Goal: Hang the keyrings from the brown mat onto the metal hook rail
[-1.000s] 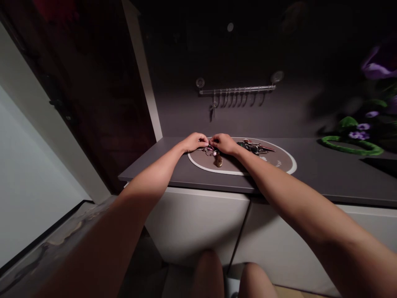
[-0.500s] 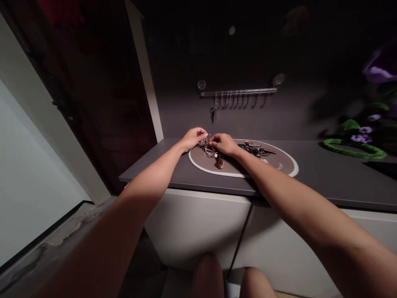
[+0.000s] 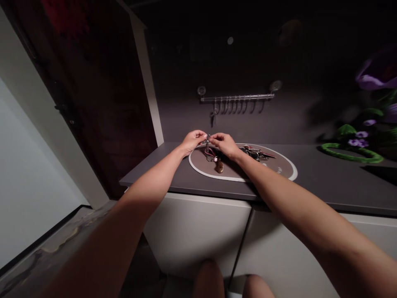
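Above the left end of an oval brown mat point(image 3: 229, 173) with a white rim, my two hands meet at a small metal key ring point(image 3: 208, 137). My left hand point(image 3: 194, 140) pinches it from the left, thumb against fingers. My right hand point(image 3: 223, 143) has its fingertips closed at the ring's other side. Beneath hangs a keychain point(image 3: 211, 155) with a pinkish loop and a small flower-like piece. A brown pendant point(image 3: 220, 167) rests on the mat at its lower end. To the right of my right hand lies a heap of keys point(image 3: 256, 153), partly behind my wrist.
A clear rail with several hooks point(image 3: 237, 98) is fixed to the dark wall; one key point(image 3: 213, 118) hangs at its left. Purple flowers point(image 3: 359, 140) with a green ring-shaped base stand at right. The grey counter point(image 3: 149, 165) tops white cabinets point(image 3: 198, 231).
My fingers have drawn together at the key ring, my right hand rising slightly from the keychain's loop. The view has tilted up a little.
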`<state>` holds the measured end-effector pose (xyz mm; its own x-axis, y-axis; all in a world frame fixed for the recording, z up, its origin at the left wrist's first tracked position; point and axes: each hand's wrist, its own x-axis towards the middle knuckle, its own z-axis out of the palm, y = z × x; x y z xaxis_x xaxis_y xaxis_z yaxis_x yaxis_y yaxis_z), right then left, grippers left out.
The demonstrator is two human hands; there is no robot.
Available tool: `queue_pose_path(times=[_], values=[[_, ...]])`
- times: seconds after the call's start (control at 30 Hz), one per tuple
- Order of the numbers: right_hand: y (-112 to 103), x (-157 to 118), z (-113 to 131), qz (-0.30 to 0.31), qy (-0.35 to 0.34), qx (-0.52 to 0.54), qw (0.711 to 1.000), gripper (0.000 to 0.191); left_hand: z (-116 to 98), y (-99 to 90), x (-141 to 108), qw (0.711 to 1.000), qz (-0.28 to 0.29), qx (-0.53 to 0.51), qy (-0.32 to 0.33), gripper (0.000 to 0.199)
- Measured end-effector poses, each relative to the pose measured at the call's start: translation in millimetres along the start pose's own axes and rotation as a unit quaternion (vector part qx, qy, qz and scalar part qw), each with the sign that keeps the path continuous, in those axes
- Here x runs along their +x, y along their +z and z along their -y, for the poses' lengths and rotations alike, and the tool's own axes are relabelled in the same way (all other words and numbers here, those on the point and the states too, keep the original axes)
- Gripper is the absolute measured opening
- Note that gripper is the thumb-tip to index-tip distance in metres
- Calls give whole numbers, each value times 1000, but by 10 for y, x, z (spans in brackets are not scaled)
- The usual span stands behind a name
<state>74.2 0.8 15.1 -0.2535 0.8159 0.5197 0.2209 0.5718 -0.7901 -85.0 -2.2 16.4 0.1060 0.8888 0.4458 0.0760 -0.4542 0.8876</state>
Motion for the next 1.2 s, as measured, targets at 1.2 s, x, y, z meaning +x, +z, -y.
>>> queue_pose_path(times=[1.2], values=[[-82, 102, -128, -60, -41, 87, 994, 17, 75, 110, -15, 988, 4, 142, 62, 18]])
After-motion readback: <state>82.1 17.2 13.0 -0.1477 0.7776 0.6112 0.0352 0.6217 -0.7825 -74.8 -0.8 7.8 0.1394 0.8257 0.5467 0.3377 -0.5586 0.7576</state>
